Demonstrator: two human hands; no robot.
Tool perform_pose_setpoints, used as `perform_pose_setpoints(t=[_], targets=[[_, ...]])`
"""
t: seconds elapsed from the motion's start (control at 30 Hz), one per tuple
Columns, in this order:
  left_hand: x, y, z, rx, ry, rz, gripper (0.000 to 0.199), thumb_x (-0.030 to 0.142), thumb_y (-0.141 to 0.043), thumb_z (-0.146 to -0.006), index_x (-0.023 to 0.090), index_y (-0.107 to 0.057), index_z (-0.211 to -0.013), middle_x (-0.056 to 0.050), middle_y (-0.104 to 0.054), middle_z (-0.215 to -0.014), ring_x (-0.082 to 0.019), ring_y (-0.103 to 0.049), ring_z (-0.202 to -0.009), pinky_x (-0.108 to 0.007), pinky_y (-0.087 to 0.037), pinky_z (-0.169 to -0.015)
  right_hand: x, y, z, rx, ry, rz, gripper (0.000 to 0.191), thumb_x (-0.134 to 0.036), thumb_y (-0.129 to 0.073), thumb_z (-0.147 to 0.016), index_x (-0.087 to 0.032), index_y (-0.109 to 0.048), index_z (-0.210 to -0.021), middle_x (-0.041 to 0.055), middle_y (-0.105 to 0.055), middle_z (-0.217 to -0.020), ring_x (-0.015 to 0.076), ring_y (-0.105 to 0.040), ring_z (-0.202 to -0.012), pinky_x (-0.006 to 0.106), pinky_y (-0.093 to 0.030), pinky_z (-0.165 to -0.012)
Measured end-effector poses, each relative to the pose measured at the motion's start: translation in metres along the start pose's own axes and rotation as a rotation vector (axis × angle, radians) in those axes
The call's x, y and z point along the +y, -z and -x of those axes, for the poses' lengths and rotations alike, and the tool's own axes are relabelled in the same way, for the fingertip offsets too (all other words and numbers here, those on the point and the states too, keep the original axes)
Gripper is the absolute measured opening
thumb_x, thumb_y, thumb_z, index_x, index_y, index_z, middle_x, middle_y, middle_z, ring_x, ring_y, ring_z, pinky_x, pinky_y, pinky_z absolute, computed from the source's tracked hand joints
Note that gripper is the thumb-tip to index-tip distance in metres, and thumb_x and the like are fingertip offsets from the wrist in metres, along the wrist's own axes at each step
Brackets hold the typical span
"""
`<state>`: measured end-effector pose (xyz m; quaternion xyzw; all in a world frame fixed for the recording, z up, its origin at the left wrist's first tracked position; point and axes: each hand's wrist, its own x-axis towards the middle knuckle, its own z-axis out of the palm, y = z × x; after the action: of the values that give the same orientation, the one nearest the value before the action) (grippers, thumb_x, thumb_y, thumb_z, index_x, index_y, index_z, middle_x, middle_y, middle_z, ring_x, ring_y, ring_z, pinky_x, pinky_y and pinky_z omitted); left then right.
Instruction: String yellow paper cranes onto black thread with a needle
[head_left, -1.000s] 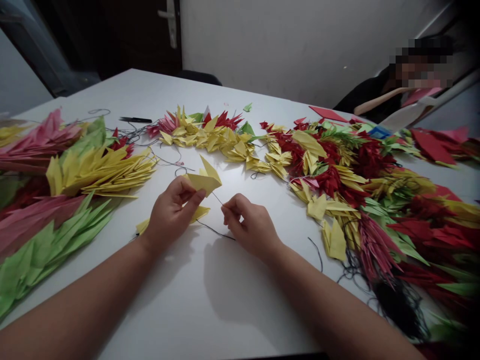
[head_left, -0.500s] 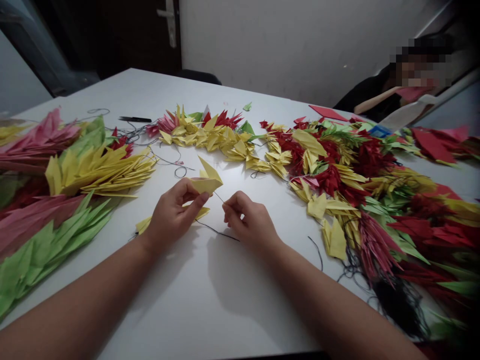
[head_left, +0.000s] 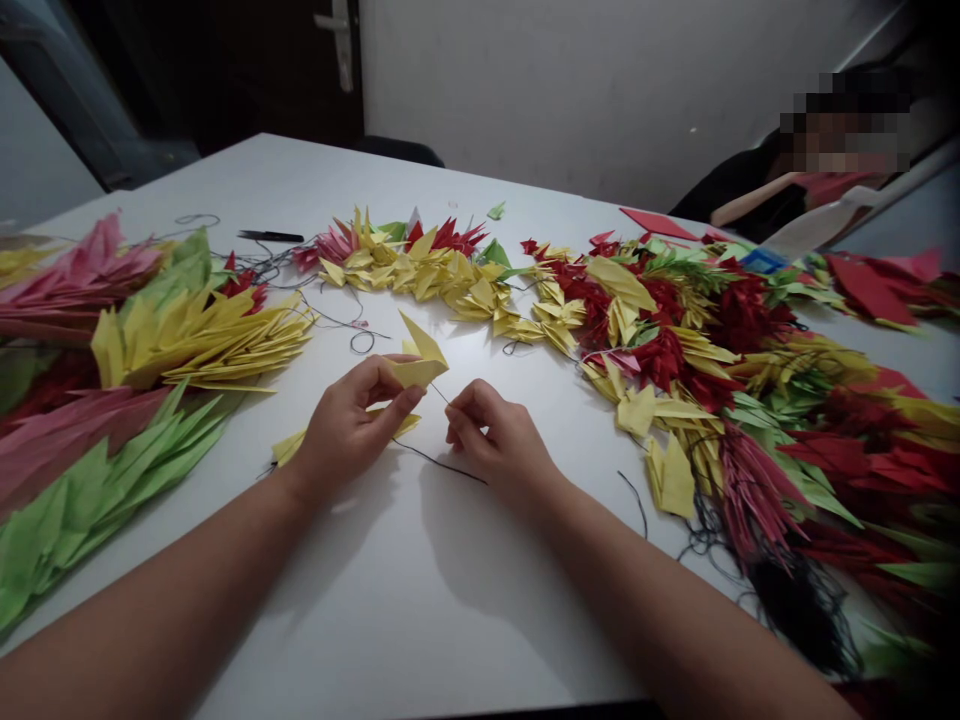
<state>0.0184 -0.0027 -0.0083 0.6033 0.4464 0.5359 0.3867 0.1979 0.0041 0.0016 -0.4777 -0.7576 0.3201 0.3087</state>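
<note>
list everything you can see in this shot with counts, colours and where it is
held paper piece: one, yellow, left hand
thin strand or needle: one, dark, between hands
paper by left wrist: uncounted, yellow, table
left paper bunches: several, pink, yellow, green, red
far paper row: one, mostly yellow, mid-table
right paper heap: uncounted, mixed, right
thread tangle: one, black, near right
slim tool: one, black, far left
blue item: one, far right
table: one, white, beneath
door: one, dark, behind
wall: one, grey, behind
co-worker: one, dark top, far right
person's hands: two, bare, centre; left, right
</note>
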Motion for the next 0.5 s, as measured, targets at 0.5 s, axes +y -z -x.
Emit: perform_pose_setpoints(t=[0.5], targets=[[-0.0013, 0.0024, -0.0024, -0.009, 0.012, -0.081, 0.028, 0.046, -0.064, -0.080, 0.020, -0.055, -0.078, -0.001, -0.066, -0.072, -0.015, -0.063, -0.067, -0.025, -0.047, -0.058, -0.0011, 0.0014, 0.0010, -0.039, 0.017, 0.030, 0.011, -0.019, -0.044, -0.085, -0.021, -0.044, -0.074, -0.0026, -0.063, -0.063, 0.0096, -0.058, -0.055, 0.021, -0.040, -0.056]])
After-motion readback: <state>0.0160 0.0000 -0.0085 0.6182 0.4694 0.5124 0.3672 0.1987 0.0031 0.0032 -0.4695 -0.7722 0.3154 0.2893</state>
